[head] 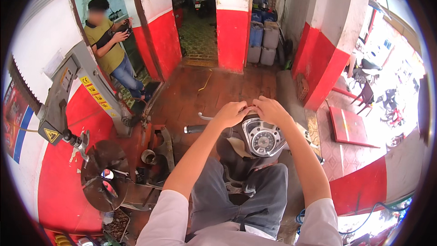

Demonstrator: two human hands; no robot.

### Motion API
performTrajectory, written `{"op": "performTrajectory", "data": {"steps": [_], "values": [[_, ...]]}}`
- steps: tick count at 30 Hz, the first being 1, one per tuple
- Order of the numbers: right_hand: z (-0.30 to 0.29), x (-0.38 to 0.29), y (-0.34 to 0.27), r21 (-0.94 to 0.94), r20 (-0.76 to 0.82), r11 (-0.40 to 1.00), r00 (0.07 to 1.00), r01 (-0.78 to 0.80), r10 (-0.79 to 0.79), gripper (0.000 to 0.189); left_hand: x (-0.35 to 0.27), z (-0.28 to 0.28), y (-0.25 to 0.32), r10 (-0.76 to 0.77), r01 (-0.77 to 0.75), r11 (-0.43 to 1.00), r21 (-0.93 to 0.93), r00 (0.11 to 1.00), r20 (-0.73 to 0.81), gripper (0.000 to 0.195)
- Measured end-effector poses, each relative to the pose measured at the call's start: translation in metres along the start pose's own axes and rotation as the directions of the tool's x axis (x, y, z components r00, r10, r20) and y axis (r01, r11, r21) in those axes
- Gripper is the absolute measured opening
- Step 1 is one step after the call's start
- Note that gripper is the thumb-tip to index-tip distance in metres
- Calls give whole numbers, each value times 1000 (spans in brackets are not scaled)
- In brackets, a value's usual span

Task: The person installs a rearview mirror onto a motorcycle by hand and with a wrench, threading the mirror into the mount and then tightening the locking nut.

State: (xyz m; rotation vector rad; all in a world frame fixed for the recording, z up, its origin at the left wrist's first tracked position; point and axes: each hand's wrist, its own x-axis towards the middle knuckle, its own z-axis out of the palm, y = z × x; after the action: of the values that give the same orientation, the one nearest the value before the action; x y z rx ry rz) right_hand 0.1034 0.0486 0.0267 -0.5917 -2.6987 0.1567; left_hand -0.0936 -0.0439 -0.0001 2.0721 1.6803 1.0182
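Note:
Both of my hands meet at the front of a motor scooter that stands between my knees. My left hand (234, 113) curls over the front edge of the handlebar cowl (243, 130), and my right hand (271, 110) grips the same edge close beside it. My fingertips are partly hidden beyond that edge. Just behind my hands sits a round speedometer (264, 141) in a chrome surround. On the left a black handlebar grip (196, 129) and a silver lever (205, 117) stick out. The right handlebar grip (320, 158) shows past my forearm.
A tire changer's round turntable (90, 191) stands at left, carrying a spanner (120, 172), below its grey column (102, 92). Someone (111, 48) leans in a doorway, holding a dark object. Plastic jugs (271, 36) are stacked ahead. A red board (350, 124) lies at right.

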Motion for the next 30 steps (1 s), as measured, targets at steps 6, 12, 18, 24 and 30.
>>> {"op": "performTrajectory", "data": {"steps": [6, 12, 18, 24, 30], "values": [[-11, 21, 3, 116, 275, 983, 956, -140, 104, 28, 13, -6, -16, 115, -112, 993, -32, 985, 131, 17], [6, 10, -8, -5, -37, 1000, 999, 7, -7, 27, -9, 5, -18, 269, -253, 947, 200, 961, -57, 14], [-9, 27, 2, 199, 220, 978, 975, -66, 21, 26, 6, -6, -24, 252, -251, 959, 130, 968, 11, 17], [-24, 19, -50, 267, 102, 952, 987, -151, 128, 28, -6, -51, -10, 333, -322, 934, 153, 942, -53, 23], [49, -16, -128, 747, -50, 603, 881, -280, 471, 17, -65, -39, 23, 85, -67, 996, 52, 756, -649, 28]]}}
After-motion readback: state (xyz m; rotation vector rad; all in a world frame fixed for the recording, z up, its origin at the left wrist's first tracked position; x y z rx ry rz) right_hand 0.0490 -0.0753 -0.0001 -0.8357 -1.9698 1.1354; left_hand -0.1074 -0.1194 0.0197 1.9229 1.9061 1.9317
